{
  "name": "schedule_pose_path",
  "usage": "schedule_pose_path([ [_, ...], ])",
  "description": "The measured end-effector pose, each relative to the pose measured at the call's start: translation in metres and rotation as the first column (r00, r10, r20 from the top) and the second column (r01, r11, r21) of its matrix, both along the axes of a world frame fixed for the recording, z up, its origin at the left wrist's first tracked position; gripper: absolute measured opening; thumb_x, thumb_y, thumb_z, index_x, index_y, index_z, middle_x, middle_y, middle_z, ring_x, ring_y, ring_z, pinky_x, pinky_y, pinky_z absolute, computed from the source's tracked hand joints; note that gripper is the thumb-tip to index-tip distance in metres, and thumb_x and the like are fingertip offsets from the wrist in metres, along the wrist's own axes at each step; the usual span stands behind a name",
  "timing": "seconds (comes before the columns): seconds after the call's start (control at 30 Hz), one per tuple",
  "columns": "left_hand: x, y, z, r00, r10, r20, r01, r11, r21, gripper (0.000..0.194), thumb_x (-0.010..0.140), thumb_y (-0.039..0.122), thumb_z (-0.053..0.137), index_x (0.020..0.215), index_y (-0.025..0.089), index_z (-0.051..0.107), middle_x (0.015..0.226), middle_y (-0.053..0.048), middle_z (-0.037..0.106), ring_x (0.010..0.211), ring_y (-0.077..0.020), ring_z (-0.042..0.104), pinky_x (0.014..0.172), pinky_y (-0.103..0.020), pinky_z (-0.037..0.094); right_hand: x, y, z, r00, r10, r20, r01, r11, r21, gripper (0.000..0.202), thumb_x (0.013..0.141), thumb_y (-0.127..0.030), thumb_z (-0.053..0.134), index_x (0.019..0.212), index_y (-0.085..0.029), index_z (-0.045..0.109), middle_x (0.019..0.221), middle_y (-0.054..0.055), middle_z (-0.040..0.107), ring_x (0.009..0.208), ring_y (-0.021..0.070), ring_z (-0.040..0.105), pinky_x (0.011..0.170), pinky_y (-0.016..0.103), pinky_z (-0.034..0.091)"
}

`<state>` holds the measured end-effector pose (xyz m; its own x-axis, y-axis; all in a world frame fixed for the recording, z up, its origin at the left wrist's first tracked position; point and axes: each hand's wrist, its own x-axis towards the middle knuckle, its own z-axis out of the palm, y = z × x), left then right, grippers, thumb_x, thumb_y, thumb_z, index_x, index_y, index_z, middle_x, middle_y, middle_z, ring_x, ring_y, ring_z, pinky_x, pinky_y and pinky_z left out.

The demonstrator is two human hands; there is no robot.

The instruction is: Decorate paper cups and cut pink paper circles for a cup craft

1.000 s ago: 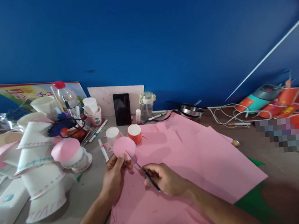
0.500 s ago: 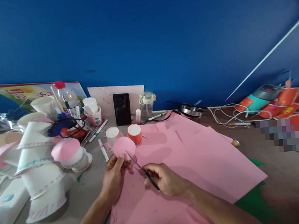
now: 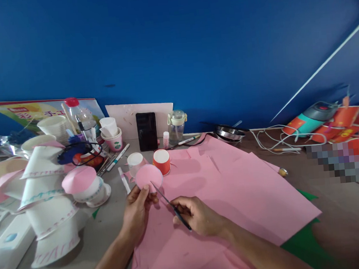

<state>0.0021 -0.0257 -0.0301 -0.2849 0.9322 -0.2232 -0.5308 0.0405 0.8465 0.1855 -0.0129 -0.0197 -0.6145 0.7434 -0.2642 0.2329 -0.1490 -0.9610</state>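
Between its thumb and fingers, my left hand (image 3: 138,209) grips the lower edge of a pink paper disc (image 3: 148,176). My right hand (image 3: 197,217) is closed around the dark handles of a pair of scissors (image 3: 181,217). Their metal blades lie across the disc, the tip near its middle. Just behind the disc stand a white paper cup (image 3: 136,162) and a red paper cup (image 3: 161,161). Both hands are over large sheets of pink paper (image 3: 228,189). Whether the blades are parted cannot be made out.
To the left are stacked white paper cups (image 3: 49,213) and a pink-topped cup (image 3: 80,181). A black phone (image 3: 147,132), a glue stick (image 3: 166,140) and a lidded jar (image 3: 176,126) stand along the blue wall. Rightward lie white cables (image 3: 265,143), a teal bottle (image 3: 312,118) and red cups.
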Motion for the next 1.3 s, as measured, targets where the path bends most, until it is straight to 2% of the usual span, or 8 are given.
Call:
schedule_pose_path([
  [0.23,-0.0009,0.0001,0.0015,0.999,0.022,0.028,-0.022,1.000,-0.018,0.024,0.068,0.033,0.080,0.073,0.016,0.064,0.060,0.001,0.067,0.050,-0.0096,0.058,0.047,-0.020,0.048,-0.0001,-0.0002,0.0016,1.000,0.018,0.003,-0.018,1.000,0.004,0.010,0.075,-0.018,0.065,0.084,-0.016,0.064,0.061,-0.007,0.048,0.055,0.0075,0.041,0.052,0.019,0.031],
  [1.0,-0.0007,-0.0017,0.0015,0.999,-0.019,0.026,0.019,1.000,0.000,0.023,0.071,0.033,0.079,0.075,0.016,0.064,0.061,0.002,0.065,0.049,-0.0102,0.057,0.045,-0.022,0.049,-0.0011,-0.0011,0.0052,1.000,-0.002,-0.022,0.002,1.000,-0.023,0.009,0.074,-0.017,0.064,0.083,-0.017,0.063,0.060,-0.008,0.045,0.054,0.0070,0.039,0.050,0.019,0.031],
  [1.3,-0.0009,0.0006,0.0005,0.999,-0.006,0.035,0.006,1.000,0.012,0.022,0.070,0.031,0.079,0.074,0.016,0.064,0.060,0.002,0.066,0.049,-0.0096,0.057,0.045,-0.020,0.048,-0.0002,-0.0003,0.0071,1.000,0.011,-0.015,-0.011,1.000,0.002,0.005,0.073,-0.018,0.064,0.077,-0.017,0.060,0.059,-0.008,0.045,0.052,0.0065,0.036,0.048,0.019,0.028],
])
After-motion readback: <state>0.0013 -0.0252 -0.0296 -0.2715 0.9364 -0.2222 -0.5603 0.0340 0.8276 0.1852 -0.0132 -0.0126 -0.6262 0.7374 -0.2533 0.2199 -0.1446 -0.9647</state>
